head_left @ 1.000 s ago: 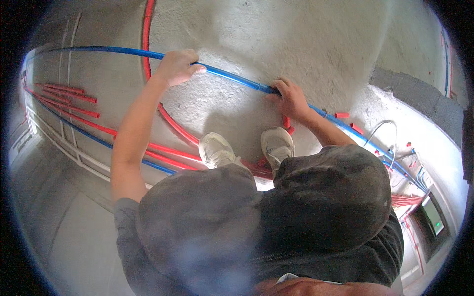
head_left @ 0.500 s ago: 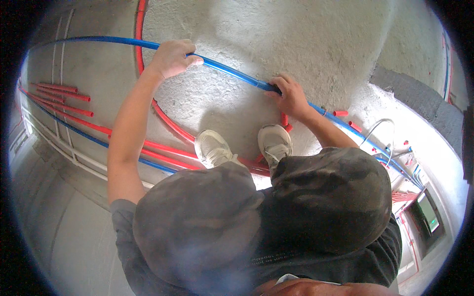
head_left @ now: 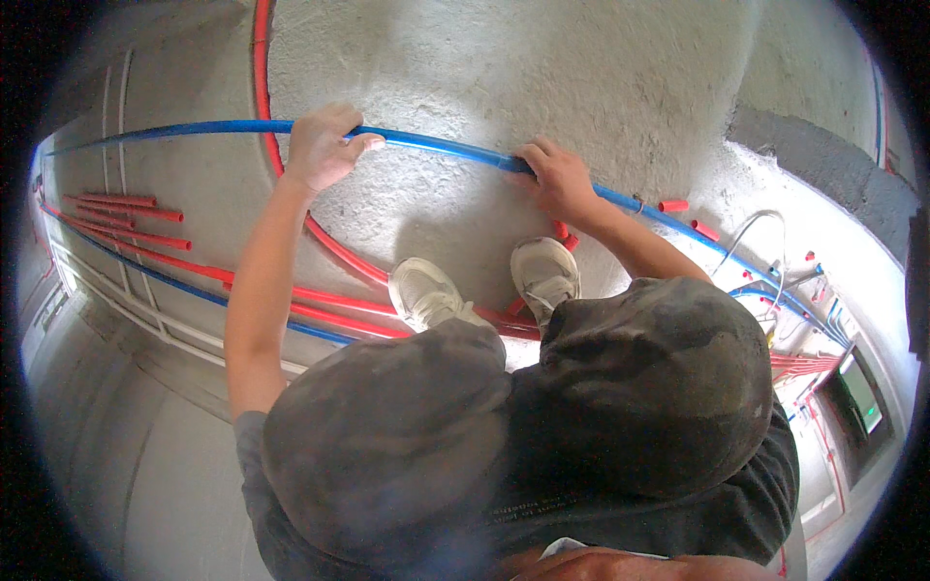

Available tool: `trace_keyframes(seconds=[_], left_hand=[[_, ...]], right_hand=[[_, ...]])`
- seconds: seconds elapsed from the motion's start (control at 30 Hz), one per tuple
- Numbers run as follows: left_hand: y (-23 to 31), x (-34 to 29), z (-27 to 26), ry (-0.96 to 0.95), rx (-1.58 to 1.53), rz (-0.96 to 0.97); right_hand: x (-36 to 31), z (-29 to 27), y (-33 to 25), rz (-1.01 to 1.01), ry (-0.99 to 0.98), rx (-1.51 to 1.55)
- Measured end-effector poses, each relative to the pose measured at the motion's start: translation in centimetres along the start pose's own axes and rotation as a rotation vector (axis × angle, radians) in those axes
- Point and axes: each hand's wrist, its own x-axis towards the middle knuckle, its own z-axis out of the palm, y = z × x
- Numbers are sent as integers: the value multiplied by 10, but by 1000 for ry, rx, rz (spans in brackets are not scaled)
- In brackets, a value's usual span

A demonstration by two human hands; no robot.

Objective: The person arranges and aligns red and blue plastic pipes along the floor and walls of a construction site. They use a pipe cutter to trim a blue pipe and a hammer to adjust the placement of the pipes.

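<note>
A long blue pipe [head_left: 436,144] runs across in front of me, from the far left to the right side. My left hand [head_left: 326,145] grips it left of centre, thumb lying along the pipe. My right hand [head_left: 557,176] is closed round the same pipe further right, just above my right shoe, its fingers curled over the top. Between the two hands the pipe slopes gently down to the right. Right of my right hand it carries a small ring-like clip [head_left: 638,204] and goes on toward the lower right.
A red pipe [head_left: 262,87] passes under the blue one and curves to my shoes [head_left: 423,293]. Several red pipe lengths [head_left: 155,237] lie on the left beside white pipes [head_left: 174,339]. Two short red pieces [head_left: 705,230] and a bent thin tube [head_left: 765,215] are at right.
The left part of the blue pipe and my left hand have come down, so the pipe slopes less. My right hand keeps its grip. The view has shifted slightly.
</note>
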Motion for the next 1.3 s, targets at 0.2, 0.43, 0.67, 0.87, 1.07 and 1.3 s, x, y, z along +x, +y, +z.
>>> trace_keyframes(seconds=[0.2,0.43,0.67,0.87,1.07,1.3], left_hand=[[-2,-1,3,23,-4,71],[-9,-8,15,36,-33,125],[-17,-10,22,31,-32,180],[-16,-9,20,32,-27,193],[-10,-5,15,-38,19,114],[-3,-6,-1,-29,136,160]], right_hand=[[6,5,-10,113,-27,78],[12,-11,-13,184,-182,315],[19,-9,-24,218,-200,143],[19,2,-25,81,-118,-90],[20,5,-31,42,-49,-131],[19,11,-29,2,43,-133]])
